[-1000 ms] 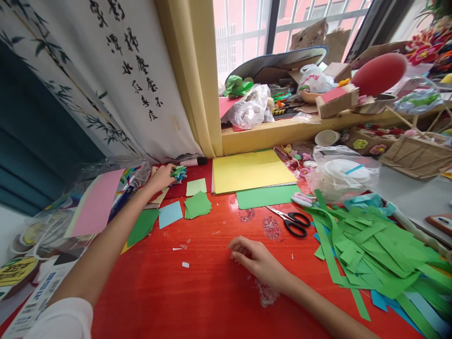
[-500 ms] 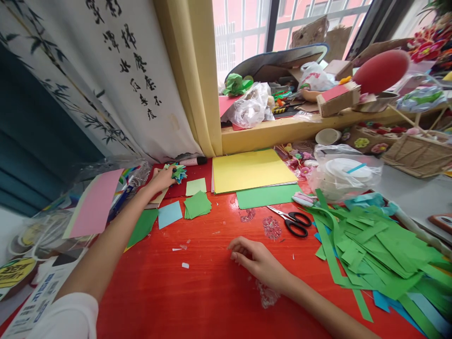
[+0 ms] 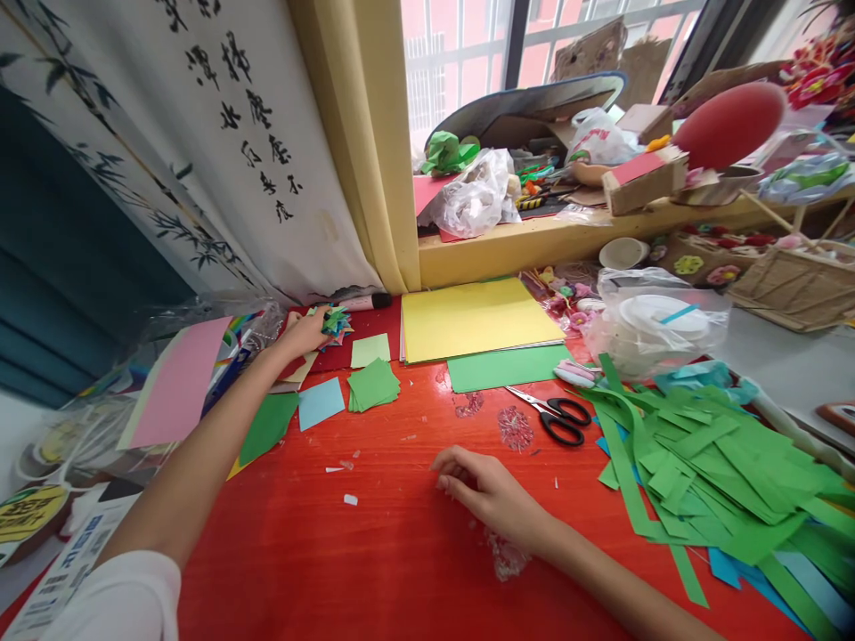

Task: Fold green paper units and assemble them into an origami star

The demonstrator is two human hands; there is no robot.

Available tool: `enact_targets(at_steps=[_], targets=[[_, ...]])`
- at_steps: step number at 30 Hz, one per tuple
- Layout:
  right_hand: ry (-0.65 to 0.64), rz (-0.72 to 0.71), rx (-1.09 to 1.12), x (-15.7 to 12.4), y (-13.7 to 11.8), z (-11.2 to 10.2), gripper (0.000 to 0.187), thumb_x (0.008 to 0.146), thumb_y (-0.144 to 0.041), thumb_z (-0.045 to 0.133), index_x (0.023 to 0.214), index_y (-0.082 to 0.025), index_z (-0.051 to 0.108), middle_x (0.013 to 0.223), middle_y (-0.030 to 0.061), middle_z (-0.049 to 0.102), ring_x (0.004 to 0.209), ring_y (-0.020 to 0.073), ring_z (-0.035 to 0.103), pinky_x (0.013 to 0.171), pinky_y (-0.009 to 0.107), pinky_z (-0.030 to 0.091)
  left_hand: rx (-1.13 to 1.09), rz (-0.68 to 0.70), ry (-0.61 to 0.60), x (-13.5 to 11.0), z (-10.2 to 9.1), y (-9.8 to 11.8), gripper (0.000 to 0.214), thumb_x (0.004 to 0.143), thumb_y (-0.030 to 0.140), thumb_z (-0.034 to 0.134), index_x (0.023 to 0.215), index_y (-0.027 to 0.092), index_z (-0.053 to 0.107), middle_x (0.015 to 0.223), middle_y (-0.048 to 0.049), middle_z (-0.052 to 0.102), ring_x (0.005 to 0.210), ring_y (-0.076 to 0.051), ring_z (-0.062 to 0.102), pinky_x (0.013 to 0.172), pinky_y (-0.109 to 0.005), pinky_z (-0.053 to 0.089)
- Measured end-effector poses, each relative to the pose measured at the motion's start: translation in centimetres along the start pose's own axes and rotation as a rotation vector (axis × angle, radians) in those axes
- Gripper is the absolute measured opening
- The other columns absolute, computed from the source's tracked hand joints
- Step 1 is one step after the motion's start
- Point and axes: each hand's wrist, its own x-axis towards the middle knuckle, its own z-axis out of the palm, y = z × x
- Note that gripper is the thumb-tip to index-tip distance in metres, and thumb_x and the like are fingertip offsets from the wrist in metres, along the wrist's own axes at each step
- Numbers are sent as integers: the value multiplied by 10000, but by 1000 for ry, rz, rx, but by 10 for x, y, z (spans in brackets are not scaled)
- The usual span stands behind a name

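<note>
At the table's far left, my left hand [image 3: 307, 333] is closed at a small bunch of folded green and blue paper [image 3: 337, 322]; its fingertips are partly hidden. A black-capped marker [image 3: 364, 303] lies just behind. Nearer than this hand are a pale green square [image 3: 370, 351], a stack of green squares [image 3: 374, 385], a light blue square [image 3: 321, 403] and a dark green sheet [image 3: 268, 427]. My right hand [image 3: 486, 490] rests on the red table [image 3: 374, 561] with fingers loosely curled, thumb apart, holding nothing. Black-handled scissors [image 3: 565, 420] lie beyond it, blades partly open.
A stack of yellow sheets [image 3: 477, 320] lies at the back over a green sheet [image 3: 504, 368]. Green paper strips [image 3: 721, 463] heap up on the right, near a plastic bag of white discs [image 3: 661, 320]. Pink paper [image 3: 180, 383] leans at left. Clutter fills the windowsill [image 3: 527, 233].
My left hand has shifted slightly at the folded paper, and more of the bunch shows beside its fingers. My right hand stays put. The whole view has tilted a little.
</note>
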Motion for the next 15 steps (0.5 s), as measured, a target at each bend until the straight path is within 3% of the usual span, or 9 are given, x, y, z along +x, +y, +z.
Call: enact_targets(at_steps=[6, 15], targets=[[4, -5, -11, -1, 2, 1, 103, 842, -213, 426, 888, -182, 513, 779, 16, 570, 702, 120, 524, 634, 230, 405, 61, 16, -19, 0, 3, 1, 615, 721, 412, 508, 1247, 153, 320, 913, -138, 653, 937, -305, 567, 821, -358, 260], [-2, -7, -25, -1, 2, 0, 112, 846, -210, 412, 891, -190, 513, 783, 13, 570, 700, 118, 523, 627, 227, 403, 19, 30, -49, 0, 10, 2, 649, 694, 313, 542, 1266, 140, 287, 1009, -174, 617, 993, -331, 524, 834, -380, 245]])
